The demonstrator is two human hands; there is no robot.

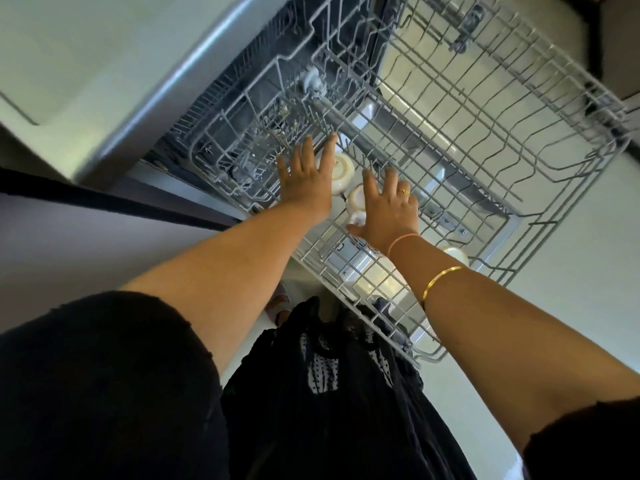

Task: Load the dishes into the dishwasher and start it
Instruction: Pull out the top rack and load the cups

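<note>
The rack [485, 109] is showing smooth, grey coated wire with a dull sheen. The cups [343, 172] are gleaming like glazed cream ceramic. Beneath the wire, the door [433, 180] is reflecting light off brushed steel, and the trim [166, 109] is looking like satin metal. A bangle [441, 278] and ring [403, 192] are shining as polished gold-coloured metal. The sleeves [104, 375] are reading as matt black cloth with rough, frayed hems; the floor [588, 271] is appearing smooth and pale.
</note>
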